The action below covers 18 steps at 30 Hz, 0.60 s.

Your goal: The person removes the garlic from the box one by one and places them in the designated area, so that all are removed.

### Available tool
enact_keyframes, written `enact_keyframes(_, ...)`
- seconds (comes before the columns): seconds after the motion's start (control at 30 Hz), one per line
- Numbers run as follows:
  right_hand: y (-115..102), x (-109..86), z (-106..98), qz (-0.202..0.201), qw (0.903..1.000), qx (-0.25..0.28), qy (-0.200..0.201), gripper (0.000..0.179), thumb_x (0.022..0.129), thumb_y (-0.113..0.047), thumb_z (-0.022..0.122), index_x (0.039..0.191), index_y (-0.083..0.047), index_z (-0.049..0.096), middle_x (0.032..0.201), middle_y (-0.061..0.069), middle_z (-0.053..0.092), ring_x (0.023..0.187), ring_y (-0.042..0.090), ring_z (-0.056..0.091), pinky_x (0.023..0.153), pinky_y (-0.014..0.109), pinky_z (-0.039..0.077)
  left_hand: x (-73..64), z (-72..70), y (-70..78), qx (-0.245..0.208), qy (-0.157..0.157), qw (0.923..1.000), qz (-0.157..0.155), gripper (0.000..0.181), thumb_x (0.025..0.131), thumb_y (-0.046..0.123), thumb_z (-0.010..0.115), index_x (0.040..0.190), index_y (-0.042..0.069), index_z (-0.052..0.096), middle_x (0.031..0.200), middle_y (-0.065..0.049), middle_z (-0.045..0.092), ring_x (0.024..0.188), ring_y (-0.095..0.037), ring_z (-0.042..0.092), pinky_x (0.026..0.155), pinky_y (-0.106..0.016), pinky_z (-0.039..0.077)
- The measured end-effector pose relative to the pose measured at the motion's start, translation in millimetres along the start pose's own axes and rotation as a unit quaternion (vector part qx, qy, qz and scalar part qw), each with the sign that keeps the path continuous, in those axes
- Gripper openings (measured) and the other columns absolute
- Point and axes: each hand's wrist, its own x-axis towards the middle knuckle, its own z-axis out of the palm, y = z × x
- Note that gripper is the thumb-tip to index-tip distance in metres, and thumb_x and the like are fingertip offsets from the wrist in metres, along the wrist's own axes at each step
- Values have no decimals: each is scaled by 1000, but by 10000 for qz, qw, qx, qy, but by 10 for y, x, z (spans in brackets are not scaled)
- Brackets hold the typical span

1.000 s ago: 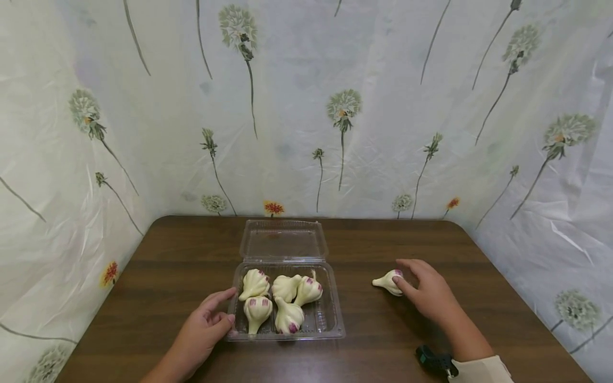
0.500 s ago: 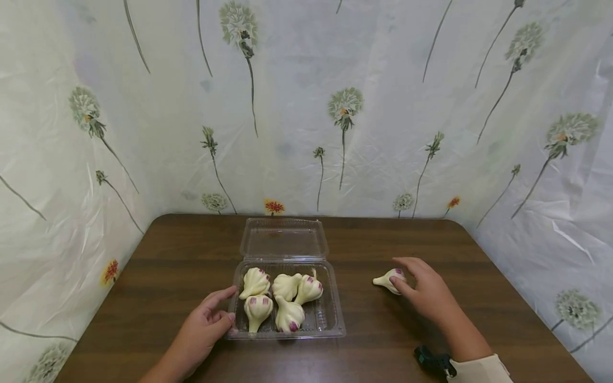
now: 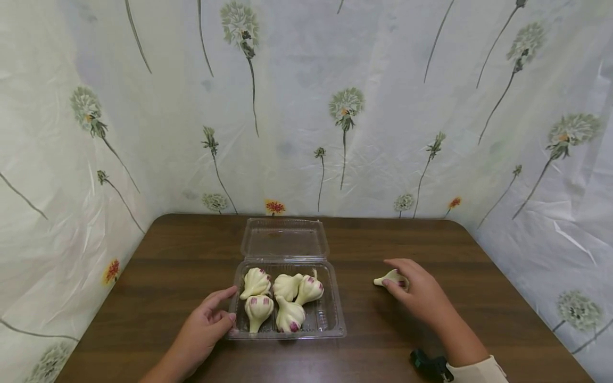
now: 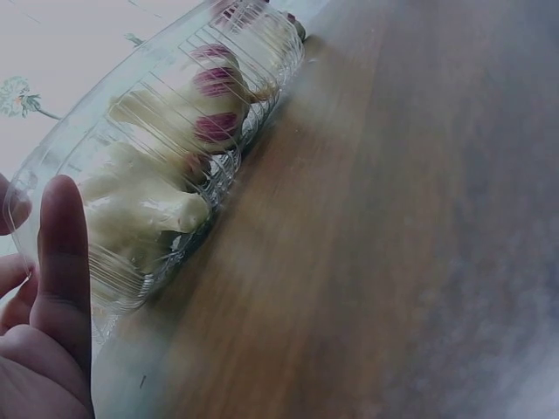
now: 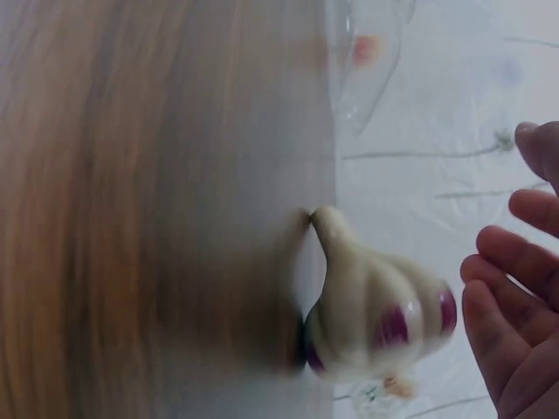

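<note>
A clear plastic clamshell box point(image 3: 338, 324) lies open on the brown table point(image 3: 167, 255), with several cream garlic bulbs point(image 3: 286, 298) with purple marks inside. My left hand point(image 3: 225, 306) rests against its front left corner, the thumb point(image 4: 65, 262) straight against the ribbed wall point(image 4: 166, 157). One loose garlic bulb point(image 3: 385, 279) lies on its side to the right of the box. My right hand point(image 3: 390, 272) arches over it and hides its fat end. In the right wrist view the fingers point(image 5: 511, 288) stand just off the bulb point(image 5: 376, 305), not closed round it.
The box's lid point(image 3: 284, 239) lies flat behind it. Flower-printed sheeting point(image 3: 345, 106) walls in the table at the back and both sides. A black strap device point(image 3: 426, 364) sits at my right wrist by a pale sleeve.
My right hand has slid a little to the left over the loose garlic bulb and covers more of it. The left hand and the box have stayed put.
</note>
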Motion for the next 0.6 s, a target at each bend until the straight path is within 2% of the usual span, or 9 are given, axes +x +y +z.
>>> enact_keyframes(0.27,-109,22,29,-199,9996,143,-109,48,100,-30,73,145,-15,60,143,9,61,122,35,65,91,52,61,-9,8,5,-15,-17,10000,-16,57,99,-5,64,153,4,49,158,-12,41,80,-15,68,72,-26,61)
enact_keyframes(0.6,-245,48,106,-459,9989,22,-56,50,98,-33,76,143,-16,62,140,7,64,125,31,64,99,58,55,-15,10,22,-39,-1,9999,121,59,97,-6,65,153,2,49,154,-14,44,79,-14,68,71,-26,61)
